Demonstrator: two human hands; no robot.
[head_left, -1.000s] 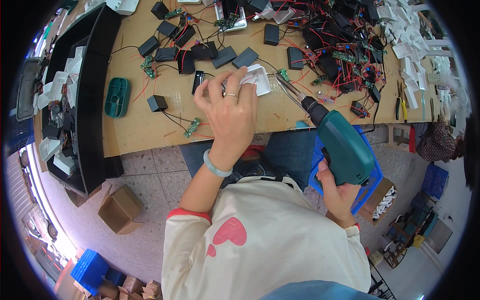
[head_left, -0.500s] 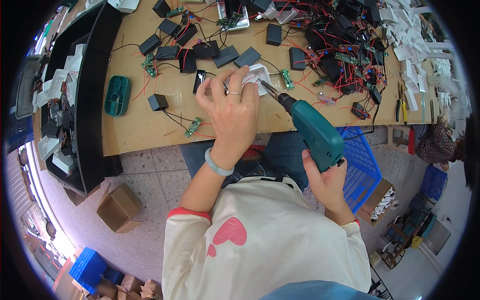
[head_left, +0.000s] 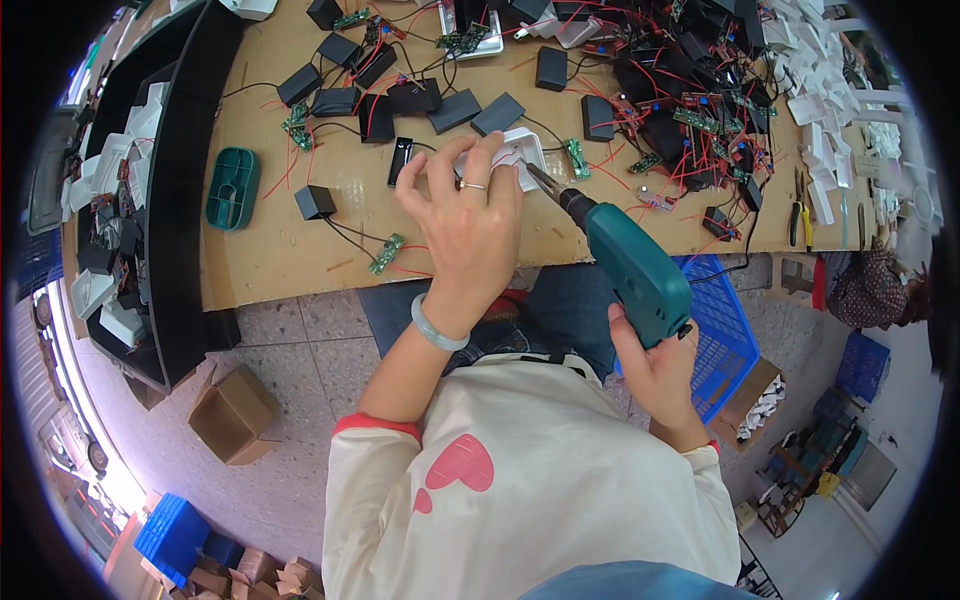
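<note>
The front edge of the worktable (head_left: 300, 268) passes under the left wrist and under the body of the green soldering gun (head_left: 640, 270). The right hand (head_left: 655, 362) is outside this edge, closed around the handle of the gun. The left hand (head_left: 465, 225) reaches over the table with bent, spread fingers at the white plastic shell (head_left: 530, 172); the fingertips are partly hidden, so I cannot tell if they pinch something. The shell lies a little behind the front edge, and the tip of the gun points into its right part; whether it touches, I cannot tell.

There is room along the front of the table, on the left between the hand and the green compartment tray (head_left: 233, 188), and on the right, past the gun. On the far left, the tall wall of the black bin (head_left: 180, 215) limits the side.

A green circuit board (head_left: 576, 160) is just right of the shell, and a narrow black case (head_left: 401, 160) is near the left fingers. Black boxes (head_left: 497, 115) stand close behind, and the wire-tangled pile (head_left: 690, 120) blocks the far right. Pliers (head_left: 803, 222) lie beyond it, near the edge.
</note>
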